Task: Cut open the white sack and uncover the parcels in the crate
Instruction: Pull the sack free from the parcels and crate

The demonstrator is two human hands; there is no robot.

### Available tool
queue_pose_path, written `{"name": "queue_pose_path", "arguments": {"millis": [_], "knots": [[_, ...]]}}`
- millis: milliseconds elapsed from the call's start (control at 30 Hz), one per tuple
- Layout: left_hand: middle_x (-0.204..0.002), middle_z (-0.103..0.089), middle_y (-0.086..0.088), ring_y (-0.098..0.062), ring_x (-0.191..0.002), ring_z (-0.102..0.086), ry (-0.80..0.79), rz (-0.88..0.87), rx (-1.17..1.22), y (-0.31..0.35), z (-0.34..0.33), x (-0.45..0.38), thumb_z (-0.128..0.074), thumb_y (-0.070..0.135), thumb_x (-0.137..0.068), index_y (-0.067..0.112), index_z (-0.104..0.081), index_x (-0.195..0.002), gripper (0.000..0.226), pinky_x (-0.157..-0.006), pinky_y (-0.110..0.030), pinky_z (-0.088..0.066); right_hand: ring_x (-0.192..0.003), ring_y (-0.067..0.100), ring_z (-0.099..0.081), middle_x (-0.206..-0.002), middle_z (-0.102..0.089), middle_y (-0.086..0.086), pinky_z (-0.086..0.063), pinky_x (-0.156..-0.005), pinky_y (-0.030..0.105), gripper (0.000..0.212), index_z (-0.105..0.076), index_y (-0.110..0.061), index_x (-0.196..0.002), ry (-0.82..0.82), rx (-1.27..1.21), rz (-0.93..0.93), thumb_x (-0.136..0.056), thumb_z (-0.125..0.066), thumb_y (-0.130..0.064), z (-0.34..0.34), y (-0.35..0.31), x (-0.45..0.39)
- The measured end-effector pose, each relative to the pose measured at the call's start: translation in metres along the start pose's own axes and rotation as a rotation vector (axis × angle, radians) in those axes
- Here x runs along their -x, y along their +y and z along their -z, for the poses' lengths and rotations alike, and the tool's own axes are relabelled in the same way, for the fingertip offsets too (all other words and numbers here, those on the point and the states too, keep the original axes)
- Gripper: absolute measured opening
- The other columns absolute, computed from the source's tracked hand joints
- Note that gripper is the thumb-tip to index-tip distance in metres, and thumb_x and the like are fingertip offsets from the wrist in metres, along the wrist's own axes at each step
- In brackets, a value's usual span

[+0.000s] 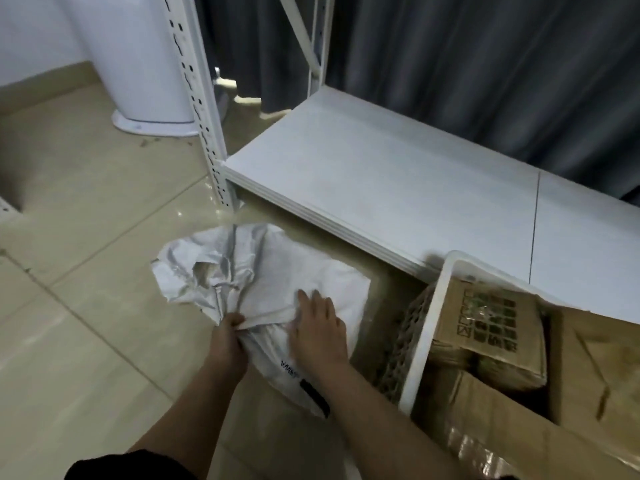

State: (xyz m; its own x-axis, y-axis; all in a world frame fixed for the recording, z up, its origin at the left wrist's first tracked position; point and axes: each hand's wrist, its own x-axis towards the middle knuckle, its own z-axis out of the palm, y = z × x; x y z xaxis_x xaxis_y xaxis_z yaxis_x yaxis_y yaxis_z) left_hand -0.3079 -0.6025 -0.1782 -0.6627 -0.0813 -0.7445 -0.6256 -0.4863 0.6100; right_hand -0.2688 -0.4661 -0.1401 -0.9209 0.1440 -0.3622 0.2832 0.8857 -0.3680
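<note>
White crumpled woven plastic sack (270, 282) lay on the beige tiled floor (86, 237), left hand (228, 332) gripped a bunched fold, right hand (320, 323) pressed flat with fingers straight, white plastic crate (424, 341) of brown cardboard parcels (491, 320) just beside, under a white metal shelf (398, 181).

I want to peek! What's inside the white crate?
Brown cardboard boxes fill the white crate, one with dark square prints on top. Whatever lies beneath them, and inside the boxes, is hidden.
</note>
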Motion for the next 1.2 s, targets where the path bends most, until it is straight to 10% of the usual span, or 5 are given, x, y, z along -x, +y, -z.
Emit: {"name": "queue_pose_path", "arguments": {"millis": [200, 467, 633, 933, 1200], "knots": [[-0.141, -0.047, -0.015, -0.035, -0.127, -0.047, 0.166, -0.008, -0.426, -0.014, 0.009, -0.006, -0.058, 0.056, -0.082, 0.009, -0.04, -0.14, 0.078, -0.1, -0.043, -0.04, -0.145, 0.037, -0.016, -0.16, -0.013, 0.005, -0.027, -0.106, 0.057, 0.061, -0.023, -0.034, -0.149, 0.007, 0.084, 0.012, -0.093, -0.045, -0.045, -0.048, 0.001, -0.018], [-0.14, -0.052, -0.008, -0.027, -0.137, -0.04, -0.239, -1.984, -1.669, 0.009, -0.007, -0.002, -0.052, 0.034, -0.087, 0.019, -0.056, -0.13, 0.045, -0.115, -0.053, -0.02, -0.145, 0.041, 0.001, -0.16, 0.012, 0.006, -0.015, -0.113, 0.057, 0.069, 0.007, -0.029, -0.151, -0.041, 0.171, -0.017, -0.098, -0.032, -0.048, -0.062, 0.007, -0.032], [-0.146, -0.044, -0.016, -0.034, -0.142, -0.031, -0.07, -1.342, -2.519, 0.066, 0.004, -0.055, -0.015, 0.061, -0.086, 0.021, -0.049, -0.139, 0.074, -0.116, -0.049, 0.016, -0.144, 0.043, 0.001, -0.16, 0.015, 0.003, -0.015, -0.112, 0.059, 0.064, 0.008, -0.035, -0.15, -0.124, 0.181, -0.081, -0.099, -0.028, -0.046, -0.064, 0.015, -0.037], [-0.162, 0.004, -0.007, -0.03, -0.148, -0.002, -0.088, -0.22, -2.029, 0.062, 0.052, -0.101, -0.041, 0.075, -0.082, 0.018, 0.002, -0.153, 0.101, -0.12, -0.046, -0.011, -0.143, 0.045, 0.001, -0.155, 0.028, -0.004, -0.018, -0.111, 0.06, 0.074, 0.01, -0.035, -0.15, -0.379, 0.149, -0.2, -0.092, -0.029, -0.059, -0.086, 0.039, -0.05], [-0.162, 0.001, -0.005, -0.024, -0.149, -0.01, -0.094, -0.211, -1.953, 0.033, 0.06, -0.098, -0.043, 0.061, -0.09, 0.015, 0.001, -0.154, 0.09, -0.118, -0.045, -0.011, -0.142, 0.041, -0.013, -0.158, 0.025, 0.001, -0.025, -0.111, 0.055, 0.087, 0.02, -0.025, -0.149, -0.476, 0.519, -0.172, -0.096, -0.048, -0.03, -0.079, 0.048, -0.056]]}}
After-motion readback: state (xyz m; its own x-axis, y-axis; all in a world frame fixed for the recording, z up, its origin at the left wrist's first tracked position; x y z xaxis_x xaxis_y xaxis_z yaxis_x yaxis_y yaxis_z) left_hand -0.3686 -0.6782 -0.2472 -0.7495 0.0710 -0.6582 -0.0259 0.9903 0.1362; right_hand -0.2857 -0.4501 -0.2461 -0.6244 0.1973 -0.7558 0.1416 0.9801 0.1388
